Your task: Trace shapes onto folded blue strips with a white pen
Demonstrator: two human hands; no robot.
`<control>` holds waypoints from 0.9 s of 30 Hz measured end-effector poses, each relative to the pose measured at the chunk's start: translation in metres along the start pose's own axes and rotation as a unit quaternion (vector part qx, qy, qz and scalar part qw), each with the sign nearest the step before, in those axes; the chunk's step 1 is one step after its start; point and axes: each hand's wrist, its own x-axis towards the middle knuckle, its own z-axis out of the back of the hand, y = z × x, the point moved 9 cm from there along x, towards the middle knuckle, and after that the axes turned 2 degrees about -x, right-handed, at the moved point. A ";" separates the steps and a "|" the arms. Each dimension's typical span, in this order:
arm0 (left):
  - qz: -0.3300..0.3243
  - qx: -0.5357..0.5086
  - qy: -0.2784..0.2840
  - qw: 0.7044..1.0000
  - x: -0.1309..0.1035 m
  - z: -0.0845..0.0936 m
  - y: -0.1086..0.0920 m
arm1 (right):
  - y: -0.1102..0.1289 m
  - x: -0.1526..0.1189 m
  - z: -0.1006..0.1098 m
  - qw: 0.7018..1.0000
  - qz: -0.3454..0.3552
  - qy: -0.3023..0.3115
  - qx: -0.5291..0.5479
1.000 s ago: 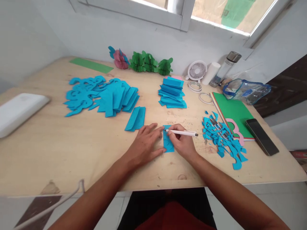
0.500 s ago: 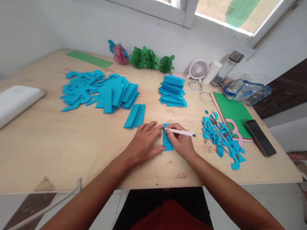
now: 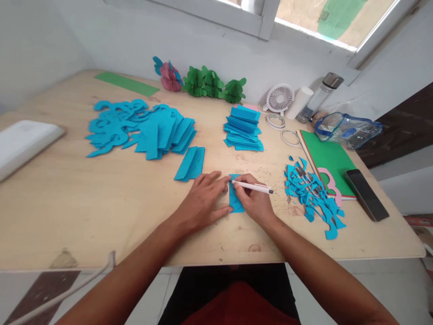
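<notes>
The left hand [image 3: 203, 201] lies flat, pinning a blue paper strip [image 3: 235, 198] running near-to-far, while the right hand [image 3: 253, 201] grips a white pen [image 3: 252, 186] at the strip's far end.

A pale wooden table [image 3: 101, 216] stands against white walls [image 3: 135, 36] below a sunlit window [image 3: 304, 18].

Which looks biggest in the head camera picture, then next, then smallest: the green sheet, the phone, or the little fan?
1. green sheet
2. phone
3. little fan
The fan stands farther from the camera, so it may look smaller than it is.
</notes>
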 end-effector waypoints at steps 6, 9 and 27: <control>-0.001 -0.003 -0.005 1.000 -0.001 0.000 0.000 | 0.000 0.000 0.000 1.000 -0.001 -0.001 0.003; -0.002 -0.006 -0.004 1.000 -0.001 0.001 0.000 | -0.001 -0.001 0.000 1.000 -0.004 0.003 0.006; -0.003 -0.003 -0.012 1.000 0.000 0.000 0.001 | 0.001 -0.005 0.001 1.000 0.002 -0.001 0.003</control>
